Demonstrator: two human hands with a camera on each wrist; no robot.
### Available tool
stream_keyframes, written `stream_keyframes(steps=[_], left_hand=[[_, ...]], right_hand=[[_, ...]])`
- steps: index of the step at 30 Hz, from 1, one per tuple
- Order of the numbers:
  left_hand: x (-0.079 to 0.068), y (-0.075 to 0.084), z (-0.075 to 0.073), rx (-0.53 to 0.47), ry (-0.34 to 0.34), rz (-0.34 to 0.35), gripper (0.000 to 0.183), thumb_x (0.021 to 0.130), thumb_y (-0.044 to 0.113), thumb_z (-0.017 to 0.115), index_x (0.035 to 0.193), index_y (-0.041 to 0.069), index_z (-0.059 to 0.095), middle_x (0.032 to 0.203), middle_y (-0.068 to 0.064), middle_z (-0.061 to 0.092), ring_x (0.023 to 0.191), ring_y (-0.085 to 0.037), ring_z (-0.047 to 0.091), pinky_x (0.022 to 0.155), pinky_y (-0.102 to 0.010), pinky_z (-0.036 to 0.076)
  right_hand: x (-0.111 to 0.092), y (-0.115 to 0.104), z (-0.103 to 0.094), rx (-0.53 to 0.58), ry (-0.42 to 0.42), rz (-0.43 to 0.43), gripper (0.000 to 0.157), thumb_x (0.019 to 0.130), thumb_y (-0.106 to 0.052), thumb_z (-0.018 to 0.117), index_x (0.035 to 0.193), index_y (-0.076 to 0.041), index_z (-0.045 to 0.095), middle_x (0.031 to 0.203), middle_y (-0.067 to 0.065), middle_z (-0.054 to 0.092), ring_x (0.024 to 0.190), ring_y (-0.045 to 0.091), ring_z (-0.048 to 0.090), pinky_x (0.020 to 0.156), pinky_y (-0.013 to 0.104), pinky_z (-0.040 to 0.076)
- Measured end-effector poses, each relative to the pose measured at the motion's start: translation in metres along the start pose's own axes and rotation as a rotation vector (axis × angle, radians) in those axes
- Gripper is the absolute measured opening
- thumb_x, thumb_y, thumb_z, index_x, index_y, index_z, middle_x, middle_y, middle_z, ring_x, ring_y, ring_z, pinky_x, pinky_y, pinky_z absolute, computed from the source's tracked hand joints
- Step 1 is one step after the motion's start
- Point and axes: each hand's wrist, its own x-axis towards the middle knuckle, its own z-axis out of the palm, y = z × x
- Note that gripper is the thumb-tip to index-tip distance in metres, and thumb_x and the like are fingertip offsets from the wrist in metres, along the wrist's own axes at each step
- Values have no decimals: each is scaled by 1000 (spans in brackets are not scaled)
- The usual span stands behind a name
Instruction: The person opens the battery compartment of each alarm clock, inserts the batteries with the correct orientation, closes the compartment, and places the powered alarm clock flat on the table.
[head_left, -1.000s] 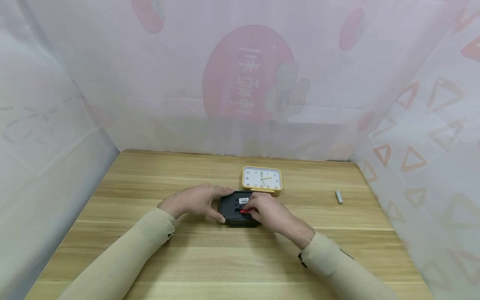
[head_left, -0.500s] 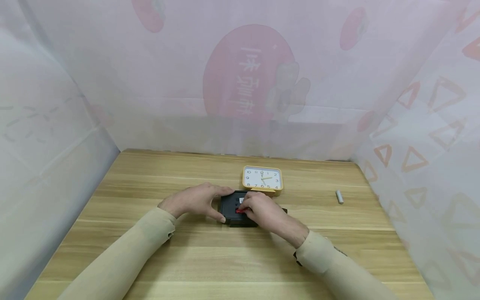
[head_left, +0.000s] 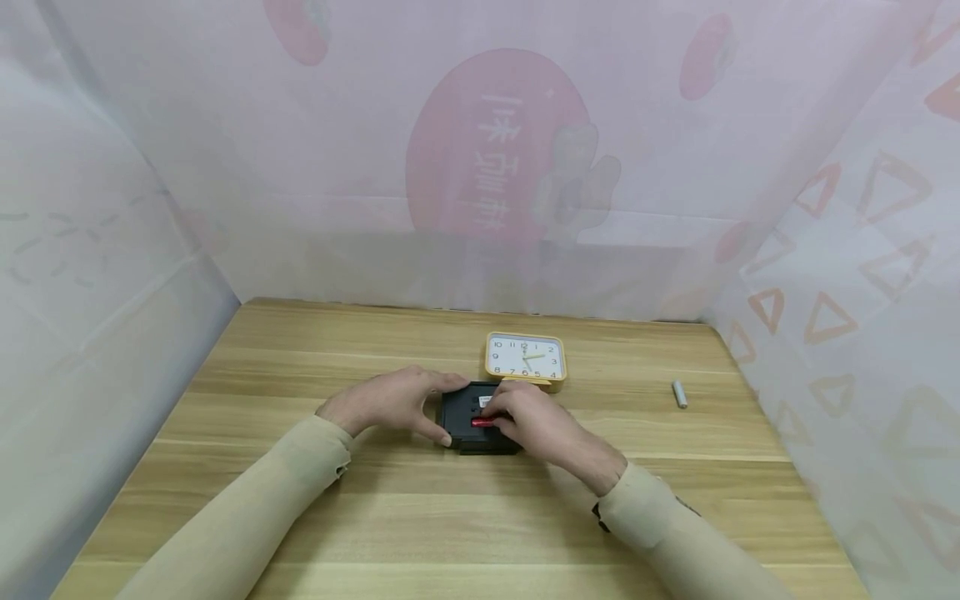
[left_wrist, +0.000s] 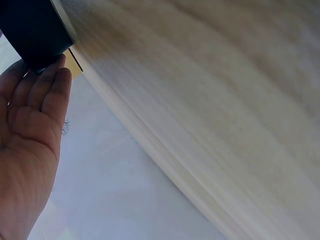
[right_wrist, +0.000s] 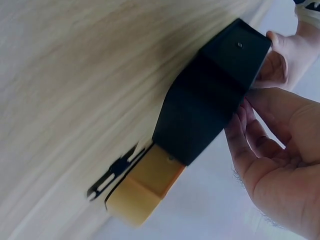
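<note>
A black clock, back side up, lies on the wooden table with a white label and a small slot on its back. My left hand holds its left end, thumb at the near edge and fingers at the far edge. In the left wrist view, that hand's fingers are against the clock's dark side. My right hand pinches a red battery at the slot; how far it sits in the slot cannot be told. The right wrist view shows the clock's side, with the battery hidden.
A yellow clock lies face up just behind the black one. A grey battery lies alone at the right. In the right wrist view, a flat black piece is beside the yellow clock. Patterned cloth walls enclose the table.
My right hand moved left with the red battery, then slightly back right. More of the battery now shows, lying level along the slot. My left hand has stayed in place.
</note>
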Motion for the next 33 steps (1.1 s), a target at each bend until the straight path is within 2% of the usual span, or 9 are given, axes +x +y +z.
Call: stream_keyframes(steps=[8,19,23,30,33], left_hand=[[0,1,0,4,2,10,102,90,52,103,176,20,57,177,-3,63,163,-26,62,138,-53,51],[-3,-1,-1,9,-1,6,101,91,51,103,176,21,57,179,-3,61,165,-25,61,138,-52,51],[-3,-1,-1,1,0,5,101,90,51,103,176,22,57,179,-2,61,165,-23,60,139,-50,50],[-4,0,-1,-5,2,12,100,91,50,103,175,21,58,178,-2,61,164,-23,61,138,-51,51],[-4,0,-1,-6,-1,7,99,91,50,103,175,22,58,179,-1,61,165,-22,61,139,-50,51]], right_hand=[[-9,12,-10,12,26,64,13,107,-2,84,117,-8,91,117,5,87,117,22,81,107,46,70],[-14,17,-5,-13,-32,11,13,109,-7,83,117,-8,93,119,5,85,118,22,82,107,44,71],[-12,14,-4,-57,-29,8,15,108,-3,82,117,-7,93,118,5,84,116,22,81,106,44,71],[-8,1,1,-270,-25,-29,23,99,8,78,107,-7,93,112,3,81,108,22,74,100,40,71],[-8,0,2,-294,-13,-41,22,99,7,79,105,-8,93,111,3,81,106,22,73,97,39,71]])
